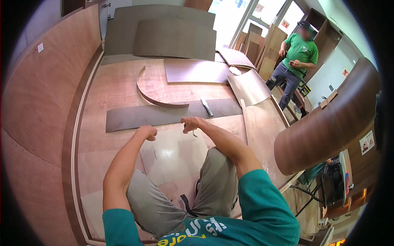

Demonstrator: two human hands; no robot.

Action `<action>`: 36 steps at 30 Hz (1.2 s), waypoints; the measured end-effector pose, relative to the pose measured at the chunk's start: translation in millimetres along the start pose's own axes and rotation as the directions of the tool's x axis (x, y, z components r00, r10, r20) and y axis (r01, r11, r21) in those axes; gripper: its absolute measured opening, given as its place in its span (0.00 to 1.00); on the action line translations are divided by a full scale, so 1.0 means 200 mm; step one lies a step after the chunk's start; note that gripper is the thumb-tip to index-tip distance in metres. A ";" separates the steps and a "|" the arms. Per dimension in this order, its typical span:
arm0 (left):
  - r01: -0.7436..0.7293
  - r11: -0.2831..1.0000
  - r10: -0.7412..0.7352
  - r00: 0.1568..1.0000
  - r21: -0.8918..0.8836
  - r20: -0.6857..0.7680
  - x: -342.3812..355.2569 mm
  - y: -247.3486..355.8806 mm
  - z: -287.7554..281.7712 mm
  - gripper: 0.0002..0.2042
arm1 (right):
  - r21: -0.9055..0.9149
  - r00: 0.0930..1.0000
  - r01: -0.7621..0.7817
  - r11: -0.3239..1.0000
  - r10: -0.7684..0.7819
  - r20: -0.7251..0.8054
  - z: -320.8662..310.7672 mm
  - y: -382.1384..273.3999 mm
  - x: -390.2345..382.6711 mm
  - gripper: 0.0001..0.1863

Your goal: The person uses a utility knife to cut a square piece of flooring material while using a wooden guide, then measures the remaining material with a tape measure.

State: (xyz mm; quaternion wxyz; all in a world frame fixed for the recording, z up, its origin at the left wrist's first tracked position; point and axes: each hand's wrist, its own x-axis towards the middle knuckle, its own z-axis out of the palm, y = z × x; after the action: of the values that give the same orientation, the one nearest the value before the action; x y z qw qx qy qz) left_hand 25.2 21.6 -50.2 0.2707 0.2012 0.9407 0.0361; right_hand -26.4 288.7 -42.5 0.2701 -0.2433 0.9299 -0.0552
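My left hand (148,133) is closed, fingers curled, above the left far corner of a pale, shiny sheet (174,158) lying in front of my knees. Whatever it may hold is hidden. My right hand (190,124) is also closed, near the sheet's far edge. Below its fingers shows a small, light, bent piece (195,133), too small to name. Just beyond both hands lies a long dark grey strip of sheet (143,117). On that strip rests a scraper-like tool (207,108) with a pale blade and dark handle. A thin brown curved strip (154,99) lies past it.
Large grey-brown sheets (174,39) and a flat panel (197,71) lie farther back. A bent sheet (250,88) is at the right. A big brown curved panel (324,123) rises there. A wooden wall (45,90) borders the left. A person (301,51) in green stands far right.
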 end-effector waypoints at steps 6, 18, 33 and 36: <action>-0.079 0.990 0.076 0.997 -0.114 -0.030 0.11 -0.12 0.02 0.16 | -0.001 0.997 0.057 0.998 -0.057 0.043 -0.04 -0.01 0.06 0.38; 0.059 0.961 -0.176 0.881 -0.269 -0.438 -0.02 -0.36 0.03 0.23 | -0.027 0.864 0.301 0.953 -0.285 -0.416 -0.12 -0.05 0.17 0.37; -0.379 0.457 -0.149 0.859 -0.805 -0.489 0.07 0.18 -0.31 0.16 | 0.154 0.758 0.436 0.886 -0.270 -0.594 -0.31 -0.31 -0.05 0.39; -0.349 0.453 -0.162 0.873 -0.821 -0.461 0.06 0.16 -0.29 0.16 | 0.134 0.761 0.444 0.886 -0.294 -0.579 -0.30 -0.33 -0.04 0.40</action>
State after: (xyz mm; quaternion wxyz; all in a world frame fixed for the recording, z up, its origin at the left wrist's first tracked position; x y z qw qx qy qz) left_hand -3.9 58.4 -1.1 0.0922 0.0684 0.8039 0.5835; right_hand -24.4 234.0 28.2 0.0087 -0.3591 0.8846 -0.2973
